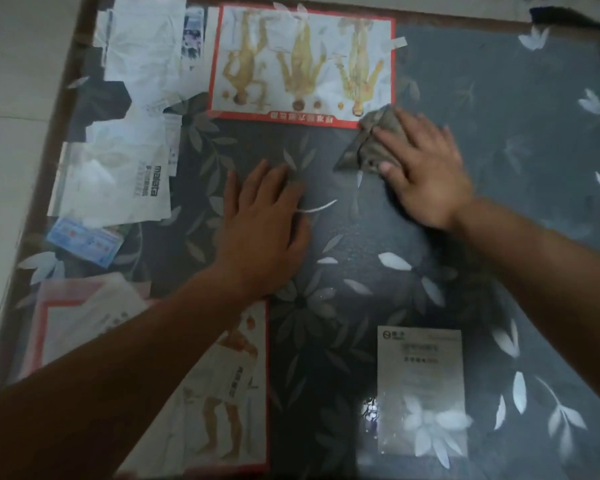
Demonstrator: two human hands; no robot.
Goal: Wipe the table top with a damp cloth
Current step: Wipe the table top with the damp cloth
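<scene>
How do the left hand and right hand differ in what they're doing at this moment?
The right hand presses a crumpled grey-brown cloth against the table top; the left hand holds nothing. The right hand reaches farther across the table top than the left hand. Both lie palm down, fingers spread.

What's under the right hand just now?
The right hand lies flat on a crumpled grey-brown cloth, pressing it against the table top. The cloth's left part shows; the rest, beneath the palm, is hidden.
</scene>
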